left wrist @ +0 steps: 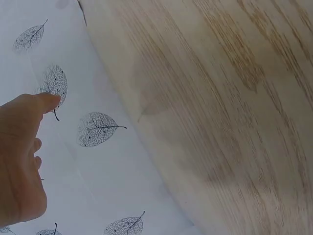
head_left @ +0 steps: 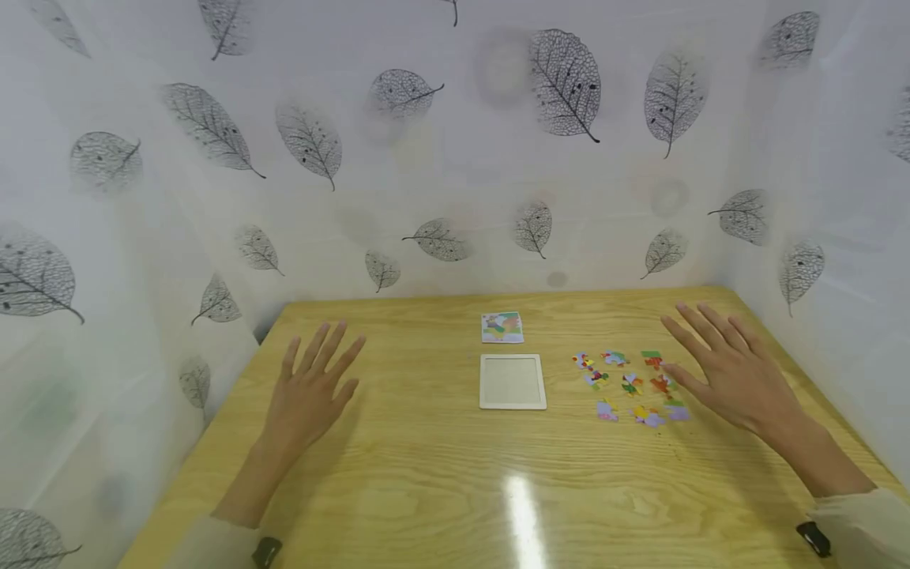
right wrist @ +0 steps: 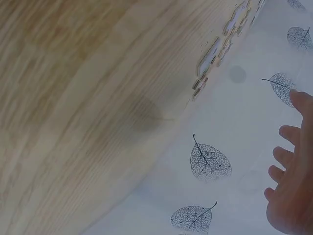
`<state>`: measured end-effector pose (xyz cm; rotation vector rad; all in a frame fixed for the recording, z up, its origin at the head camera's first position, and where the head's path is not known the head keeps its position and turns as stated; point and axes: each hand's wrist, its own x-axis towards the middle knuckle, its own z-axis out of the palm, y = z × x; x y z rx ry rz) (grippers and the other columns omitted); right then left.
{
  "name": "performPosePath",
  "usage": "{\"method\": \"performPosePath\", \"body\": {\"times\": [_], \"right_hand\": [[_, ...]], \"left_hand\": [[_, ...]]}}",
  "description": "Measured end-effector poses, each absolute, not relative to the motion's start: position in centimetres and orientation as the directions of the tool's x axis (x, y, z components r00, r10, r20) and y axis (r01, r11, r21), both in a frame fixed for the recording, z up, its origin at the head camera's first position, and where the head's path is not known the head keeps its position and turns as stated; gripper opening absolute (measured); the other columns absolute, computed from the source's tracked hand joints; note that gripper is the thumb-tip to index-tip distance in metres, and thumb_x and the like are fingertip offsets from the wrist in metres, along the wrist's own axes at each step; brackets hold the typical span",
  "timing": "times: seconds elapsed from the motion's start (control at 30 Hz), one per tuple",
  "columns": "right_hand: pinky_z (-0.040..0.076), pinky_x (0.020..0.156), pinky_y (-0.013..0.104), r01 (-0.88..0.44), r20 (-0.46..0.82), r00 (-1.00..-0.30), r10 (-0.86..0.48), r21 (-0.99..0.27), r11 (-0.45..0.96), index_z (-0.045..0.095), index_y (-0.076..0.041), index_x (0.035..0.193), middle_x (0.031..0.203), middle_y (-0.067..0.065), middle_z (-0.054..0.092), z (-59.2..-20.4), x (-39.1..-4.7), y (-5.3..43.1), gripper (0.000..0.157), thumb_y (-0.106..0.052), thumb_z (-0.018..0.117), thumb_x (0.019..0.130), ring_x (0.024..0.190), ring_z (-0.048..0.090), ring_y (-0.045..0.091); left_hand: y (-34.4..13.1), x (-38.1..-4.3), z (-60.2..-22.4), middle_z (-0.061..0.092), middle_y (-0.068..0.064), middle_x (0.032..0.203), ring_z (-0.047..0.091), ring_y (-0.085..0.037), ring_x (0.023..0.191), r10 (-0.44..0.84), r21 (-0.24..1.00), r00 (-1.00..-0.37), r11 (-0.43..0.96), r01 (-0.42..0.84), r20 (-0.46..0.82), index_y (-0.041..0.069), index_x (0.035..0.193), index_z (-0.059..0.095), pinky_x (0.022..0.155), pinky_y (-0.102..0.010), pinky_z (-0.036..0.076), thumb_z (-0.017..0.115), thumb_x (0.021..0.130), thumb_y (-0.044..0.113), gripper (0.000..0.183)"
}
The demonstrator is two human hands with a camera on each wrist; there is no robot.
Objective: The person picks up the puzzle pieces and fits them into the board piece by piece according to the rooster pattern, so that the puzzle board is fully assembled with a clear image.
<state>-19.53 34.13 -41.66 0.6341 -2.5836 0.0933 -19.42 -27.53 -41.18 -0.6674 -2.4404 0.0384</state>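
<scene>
My left hand [head_left: 307, 395] hovers above the left part of the table, fingers spread and nothing in it. On the far right my right hand [head_left: 739, 379] is also spread and holds nothing; its thumb overlaps the edge of a group of jigsaw pieces in the head view. Several colourful jigsaw pieces [head_left: 630, 385] lie loose in rough rows. Left of them sits a square white puzzle frame [head_left: 513, 405] with a bare inside. Just behind the frame lies a small square picture card [head_left: 502, 327]. The right wrist view catches some jigsaw pieces [right wrist: 209, 58] edge-on.
The wooden table [head_left: 412, 474] has a bright light reflection near its front. White curtains [head_left: 455, 158] with dark leaf prints stand along its back, left and right sides. Dark straps or devices show at both wrists, below pale sleeves [head_left: 863, 525].
</scene>
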Motion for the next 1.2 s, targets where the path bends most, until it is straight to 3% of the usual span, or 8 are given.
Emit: {"method": "performPosePath", "body": {"times": [0.17, 0.27, 0.37, 0.57, 0.63, 0.77, 0.87, 1.2], "right_hand": [[0.015, 0.120, 0.067, -0.489, 0.435, -0.805, -0.402, -0.105, 0.866, 0.033, -0.017, 0.164, 0.169, 0.016, 0.028, -41.9, -19.5, 33.6, 0.070, -0.040, 0.060, 0.104, 0.157, 0.017, 0.039], [0.027, 0.103, 0.078, -0.520, 0.406, -0.823, -0.398, -0.257, 0.814, 0.034, -0.015, 0.163, 0.165, 0.022, 0.032, -41.9, -19.8, 32.8, 0.072, -0.030, 0.068, 0.101, 0.145, 0.030, 0.053], [0.028, 0.098, 0.078, -0.543, 0.376, -0.831, -0.410, -0.384, 0.747, 0.037, -0.005, 0.160, 0.160, 0.030, 0.037, -41.6, -20.5, 32.0, 0.072, -0.021, 0.072, 0.099, 0.137, 0.035, 0.059], [0.048, 0.089, 0.061, -0.469, 0.244, -0.881, -0.405, -0.547, 0.693, 0.041, 0.001, 0.156, 0.151, 0.030, 0.045, -41.2, -21.9, 30.8, 0.064, -0.017, 0.069, 0.101, 0.128, 0.047, 0.050], [0.054, 0.075, 0.047, -0.432, 0.191, -0.896, -0.400, -0.579, 0.692, 0.042, 0.000, 0.155, 0.148, 0.030, 0.048, -41.3, -22.5, 30.4, 0.060, -0.016, 0.067, 0.103, 0.108, 0.060, 0.044], [0.049, 0.058, 0.031, -0.401, 0.146, -0.903, -0.403, -0.621, 0.673, 0.050, 0.001, 0.150, 0.142, 0.031, 0.054, -41.9, -23.8, 29.6, 0.052, -0.007, 0.067, 0.101, 0.086, 0.066, 0.033], [0.050, 0.061, 0.029, -0.397, 0.131, -0.900, -0.415, -0.639, 0.659, 0.056, 0.002, 0.144, 0.139, 0.028, 0.059, -42.3, -24.8, 28.7, 0.046, -0.002, 0.067, 0.099, 0.092, 0.066, 0.027], [0.043, 0.045, 0.031, -0.306, -0.018, -0.897, -0.441, -0.694, 0.652, 0.062, 0.001, 0.136, 0.137, 0.028, 0.058, -42.6, -27.2, 26.2, 0.035, 0.001, 0.059, 0.101, 0.052, 0.046, 0.015]], "left_hand": [[-27.0, -19.4, -41.4, 0.032, -0.016, 0.167, 0.029, -0.039, 0.153, 0.427, -0.082, -0.767, 0.892, 0.445, 0.479, 0.016, 0.158, 0.045, 0.122, -0.063, 0.016, 0.064, 0.099, 0.030, 0.064], [-26.1, -19.6, -41.8, 0.031, -0.016, 0.168, 0.028, -0.040, 0.153, 0.376, 0.083, -0.839, 0.894, 0.440, 0.394, 0.018, 0.161, 0.040, 0.120, -0.064, 0.022, 0.062, 0.104, 0.032, 0.062], [-24.9, -20.0, -42.2, 0.030, -0.015, 0.169, 0.029, -0.042, 0.153, 0.337, 0.282, -0.888, 0.860, 0.425, 0.313, 0.019, 0.162, 0.038, 0.117, -0.069, 0.024, 0.057, 0.108, 0.037, 0.060], [-22.2, -21.3, -42.8, 0.030, -0.013, 0.169, 0.026, -0.043, 0.154, 0.332, 0.610, -0.925, 0.699, 0.374, 0.185, 0.016, 0.163, 0.036, 0.118, -0.071, 0.021, 0.050, 0.110, 0.040, 0.059], [-21.3, -21.7, -43.0, 0.032, -0.015, 0.167, 0.030, -0.043, 0.152, 0.354, 0.668, -0.922, 0.650, 0.363, 0.157, 0.013, 0.162, 0.036, 0.118, -0.067, 0.027, 0.050, 0.110, 0.037, 0.059], [-19.5, -22.7, -43.5, 0.038, -0.016, 0.163, 0.043, -0.040, 0.144, 0.382, 0.733, -0.919, 0.598, 0.324, 0.094, 0.013, 0.162, 0.036, 0.113, -0.062, 0.040, 0.049, 0.111, 0.034, 0.057], [-18.2, -23.5, -43.8, 0.044, -0.016, 0.160, 0.055, -0.035, 0.133, 0.388, 0.746, -0.920, 0.596, 0.298, 0.058, 0.013, 0.161, 0.038, 0.105, -0.057, 0.048, 0.047, 0.112, 0.035, 0.055], [-14.8, -25.9, -44.7, 0.058, -0.019, 0.145, 0.061, -0.035, 0.123, 0.430, 0.741, -0.903, 0.607, 0.286, -0.004, 0.006, 0.155, 0.047, 0.100, -0.051, 0.053, 0.053, 0.110, 0.025, 0.049]]}}
